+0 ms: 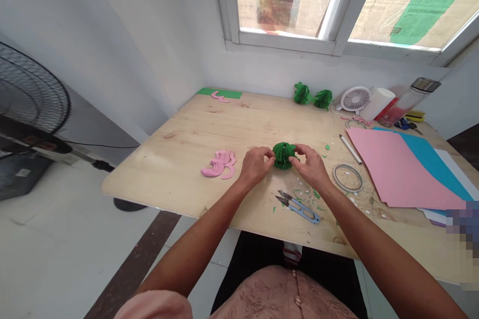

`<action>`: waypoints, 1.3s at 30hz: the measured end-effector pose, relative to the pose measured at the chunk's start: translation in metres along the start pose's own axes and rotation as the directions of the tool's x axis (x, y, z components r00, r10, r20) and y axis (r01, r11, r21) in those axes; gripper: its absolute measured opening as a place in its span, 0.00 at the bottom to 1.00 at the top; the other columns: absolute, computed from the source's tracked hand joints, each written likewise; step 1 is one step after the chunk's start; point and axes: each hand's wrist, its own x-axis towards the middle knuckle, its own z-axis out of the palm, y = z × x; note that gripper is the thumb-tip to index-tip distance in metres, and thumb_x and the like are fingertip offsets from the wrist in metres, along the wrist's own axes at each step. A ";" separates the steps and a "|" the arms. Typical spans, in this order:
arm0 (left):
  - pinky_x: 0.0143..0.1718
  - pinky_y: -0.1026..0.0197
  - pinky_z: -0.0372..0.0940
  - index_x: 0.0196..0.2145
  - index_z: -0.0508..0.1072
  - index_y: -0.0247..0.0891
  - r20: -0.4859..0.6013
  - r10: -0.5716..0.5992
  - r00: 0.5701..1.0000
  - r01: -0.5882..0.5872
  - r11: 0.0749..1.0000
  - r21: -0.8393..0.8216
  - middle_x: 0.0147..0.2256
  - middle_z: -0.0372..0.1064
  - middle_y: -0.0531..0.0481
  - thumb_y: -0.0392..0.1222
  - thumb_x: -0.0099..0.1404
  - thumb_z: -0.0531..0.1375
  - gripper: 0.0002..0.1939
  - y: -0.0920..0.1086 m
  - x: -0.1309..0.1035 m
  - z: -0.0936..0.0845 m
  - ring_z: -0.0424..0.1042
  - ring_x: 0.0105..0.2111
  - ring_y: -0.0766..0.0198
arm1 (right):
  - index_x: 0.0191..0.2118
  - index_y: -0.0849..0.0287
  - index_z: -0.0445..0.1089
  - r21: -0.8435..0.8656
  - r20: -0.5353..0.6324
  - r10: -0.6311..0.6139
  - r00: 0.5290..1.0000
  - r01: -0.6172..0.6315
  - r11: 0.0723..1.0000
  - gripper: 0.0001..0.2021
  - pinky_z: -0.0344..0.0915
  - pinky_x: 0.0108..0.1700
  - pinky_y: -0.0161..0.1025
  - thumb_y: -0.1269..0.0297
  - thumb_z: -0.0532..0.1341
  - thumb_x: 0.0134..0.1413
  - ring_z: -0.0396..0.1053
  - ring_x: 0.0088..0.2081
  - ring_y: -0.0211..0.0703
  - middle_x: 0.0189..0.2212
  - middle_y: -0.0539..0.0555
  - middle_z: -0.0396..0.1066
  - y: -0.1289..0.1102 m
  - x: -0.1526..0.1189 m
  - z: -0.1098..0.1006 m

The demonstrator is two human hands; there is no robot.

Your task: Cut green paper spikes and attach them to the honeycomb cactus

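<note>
Between my two hands is a green folded-paper ornament (284, 155), its many layers fanned out into a rounded shape. My left hand (257, 163) pinches its left edge with thumb and forefinger. On the other side, the fingers of my right hand (310, 163) grip its right edge. Just below it on the table lie blue-handled thread snips (298, 207), among green and white paper scraps. To the left sits a loose stack of pink paper cut-outs (220, 164) with curved shapes.
Two similar green ornaments (311, 95) stand by the wall, near a small white fan (355, 99) and a clear bottle (409, 102). A tape roll (348, 178), a white pen (351, 149) and pink paper sheets (400, 169) lie at right. A green strip (232, 94) lies at the back left.
</note>
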 end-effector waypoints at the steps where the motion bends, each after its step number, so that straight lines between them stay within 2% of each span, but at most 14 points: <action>1: 0.44 0.57 0.65 0.26 0.74 0.40 0.000 0.002 1.000 -0.002 1.000 0.005 0.32 0.77 0.51 0.34 0.55 0.57 0.07 0.001 0.000 0.000 0.73 0.37 0.59 | 0.44 0.56 0.72 -0.001 -0.001 -0.001 1.000 0.001 1.000 0.16 0.65 0.45 0.51 0.63 0.59 0.47 0.70 0.41 0.52 0.40 0.57 0.75 0.000 0.000 0.000; 13: 0.45 0.54 0.64 0.25 0.73 0.39 -0.007 0.008 1.000 -0.008 0.998 0.055 0.31 0.76 0.49 0.32 0.54 0.57 0.06 0.003 -0.001 0.003 0.73 0.36 0.57 | 0.43 0.59 0.72 -0.014 0.000 0.003 1.000 -0.003 1.000 0.16 0.65 0.45 0.51 0.62 0.58 0.48 0.69 0.41 0.53 0.40 0.59 0.75 -0.002 0.000 0.001; 24: 0.42 0.58 0.67 0.31 0.74 0.40 0.000 -0.019 1.000 0.019 1.000 0.022 0.35 0.76 0.50 0.35 0.55 0.58 0.06 -0.001 -0.012 -0.011 0.74 0.38 0.59 | 0.44 0.56 0.72 -0.002 -0.003 -0.002 1.000 0.002 1.000 0.16 0.64 0.45 0.51 0.63 0.59 0.47 0.69 0.41 0.52 0.40 0.57 0.75 0.000 -0.001 0.000; 30: 0.42 0.58 0.66 0.30 0.75 0.41 0.000 -0.024 1.000 0.024 1.000 0.013 0.35 0.77 0.50 0.36 0.56 0.58 0.06 0.002 -0.008 -0.008 0.74 0.39 0.58 | 0.44 0.55 0.72 0.003 -0.006 -0.001 1.000 0.001 1.000 0.15 0.64 0.45 0.51 0.63 0.59 0.47 0.69 0.40 0.52 0.40 0.56 0.75 -0.002 -0.001 0.000; 39: 0.45 0.55 0.66 0.26 0.74 0.42 -0.009 -0.036 0.999 0.036 0.999 0.017 0.31 0.76 0.52 0.33 0.54 0.57 0.07 0.003 -0.007 -0.003 0.74 0.36 0.59 | 0.44 0.55 0.72 0.004 -0.004 -0.001 1.000 0.001 1.000 0.15 0.64 0.45 0.51 0.63 0.58 0.48 0.69 0.41 0.52 0.40 0.57 0.75 -0.004 -0.003 -0.002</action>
